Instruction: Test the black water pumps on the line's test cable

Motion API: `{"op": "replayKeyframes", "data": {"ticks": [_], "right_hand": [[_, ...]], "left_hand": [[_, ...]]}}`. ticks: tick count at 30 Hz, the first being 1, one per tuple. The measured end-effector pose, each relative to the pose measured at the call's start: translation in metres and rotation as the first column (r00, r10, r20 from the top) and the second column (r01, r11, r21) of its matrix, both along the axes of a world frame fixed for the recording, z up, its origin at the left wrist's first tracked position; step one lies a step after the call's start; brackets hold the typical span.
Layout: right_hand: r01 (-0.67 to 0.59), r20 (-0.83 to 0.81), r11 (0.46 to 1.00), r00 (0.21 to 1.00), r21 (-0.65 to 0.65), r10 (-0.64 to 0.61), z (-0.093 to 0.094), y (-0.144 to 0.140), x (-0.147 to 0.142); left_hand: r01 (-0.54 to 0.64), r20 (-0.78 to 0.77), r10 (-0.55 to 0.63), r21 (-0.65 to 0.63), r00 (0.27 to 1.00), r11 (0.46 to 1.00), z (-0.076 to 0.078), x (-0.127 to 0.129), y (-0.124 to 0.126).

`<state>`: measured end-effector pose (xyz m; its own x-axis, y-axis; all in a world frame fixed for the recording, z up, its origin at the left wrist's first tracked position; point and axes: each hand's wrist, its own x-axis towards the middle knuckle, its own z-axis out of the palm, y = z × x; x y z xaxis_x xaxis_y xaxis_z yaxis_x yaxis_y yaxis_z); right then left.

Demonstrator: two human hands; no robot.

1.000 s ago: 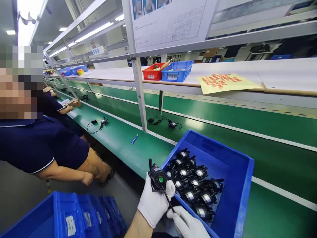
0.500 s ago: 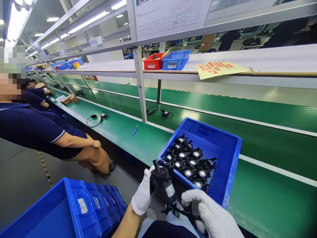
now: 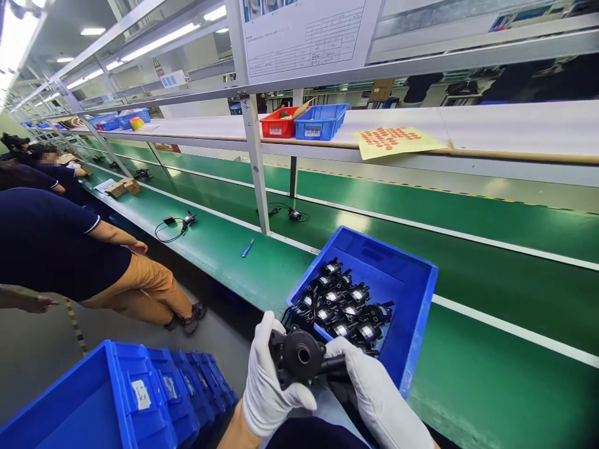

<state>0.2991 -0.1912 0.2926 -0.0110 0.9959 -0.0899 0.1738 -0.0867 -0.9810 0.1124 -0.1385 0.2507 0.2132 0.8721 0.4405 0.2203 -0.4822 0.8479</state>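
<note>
A small black pump (image 3: 299, 357) is sitting between both gloved hands, just off the near edge of the green conveyor bench (image 3: 491, 386), its round port facing up toward the camera. The left hand (image 3: 266, 386) is wrapping around its left side with the thumb lying under the body, fingers clamped on the housing; the right hand (image 3: 374, 393) is closing on the stubby nozzle sticking out to the right (both gloves are white). Just beyond the hands, a blue bin (image 3: 416, 324) is resting on the bench's near edge, holding a pile of similar black pumps (image 3: 344, 305) with silver labels. Farther left along the bench a blue pen (image 3: 248, 248) is lying, and past it a loose black cable (image 3: 173, 226). At the lower left, stacked blue crates (image 3: 140, 405) are standing on the floor. A person in a dark shirt (image 3: 47, 243) is sitting beside the bench's left stretch.
</note>
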Motion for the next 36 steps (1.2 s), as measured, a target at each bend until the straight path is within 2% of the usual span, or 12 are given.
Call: {"op": "replayKeyframes", "data": {"ticks": [6, 10, 14, 17, 20, 23, 25, 29, 30, 32, 34, 36], "right_hand": [[0.052, 0.119, 0.999, 0.992, 0.001, -0.052, 0.015, 0.02, 0.017], [0.007, -0.061, 0.977, 0.998, -0.213, -0.021, 0.029, 0.032, 0.023], [-0.002, -0.303, 0.896, 0.941, -0.445, -0.149, 0.03, 0.039, 0.019], [0.036, -0.284, 0.857, 0.935, -0.513, -0.21, 0.034, 0.045, 0.01], [0.104, -0.158, 0.893, 0.969, -0.437, -0.191, 0.045, 0.045, -0.004], [0.028, -0.174, 0.93, 0.98, -0.366, -0.098, 0.054, 0.033, -0.019], [-0.014, -0.261, 0.936, 0.962, -0.351, -0.084, 0.054, 0.022, -0.026], [0.032, -0.237, 0.955, 0.966, -0.294, -0.105, 0.042, 0.008, -0.031], [0.037, -0.169, 0.956, 0.981, -0.292, -0.09, 0.04, 0.007, -0.032], [0.005, -0.034, 0.956, 0.999, -0.293, -0.015, 0.039, 0.008, -0.034], [-0.066, 0.024, 0.96, 0.997, -0.274, 0.076, 0.044, 0.009, -0.04], [-0.153, -0.015, 0.966, 0.988, -0.208, 0.154, 0.055, 0.007, -0.046]], "left_hand": [[-0.029, -0.068, 0.026, -0.045, 0.997, 0.999, 0.015, 0.015, 0.0], [0.073, 0.03, -0.068, -0.201, 0.997, 0.977, 0.032, 0.014, -0.003], [0.236, 0.284, -0.101, -0.494, 0.954, 0.837, 0.053, 0.003, -0.002], [0.274, 0.269, -0.133, -0.6, 0.954, 0.751, 0.066, -0.004, 0.001], [0.261, 0.217, -0.156, -0.632, 0.964, 0.73, 0.068, 0.0, 0.004], [0.348, 0.362, -0.104, -0.715, 0.926, 0.606, 0.051, 0.011, 0.008], [0.511, 0.578, -0.005, -0.718, 0.816, 0.471, 0.034, 0.018, 0.01], [0.85, 0.895, 0.285, -0.424, 0.342, 0.312, 0.008, 0.022, 0.01], [0.863, 0.904, 0.285, -0.402, 0.32, 0.305, 0.008, 0.02, 0.008], [0.799, 0.875, 0.191, -0.484, 0.445, 0.356, 0.015, 0.012, 0.004], [0.643, 0.754, 0.045, -0.589, 0.656, 0.489, 0.03, -0.001, -0.002], [0.518, 0.607, -0.076, -0.599, 0.791, 0.61, 0.047, -0.017, -0.005]]}}
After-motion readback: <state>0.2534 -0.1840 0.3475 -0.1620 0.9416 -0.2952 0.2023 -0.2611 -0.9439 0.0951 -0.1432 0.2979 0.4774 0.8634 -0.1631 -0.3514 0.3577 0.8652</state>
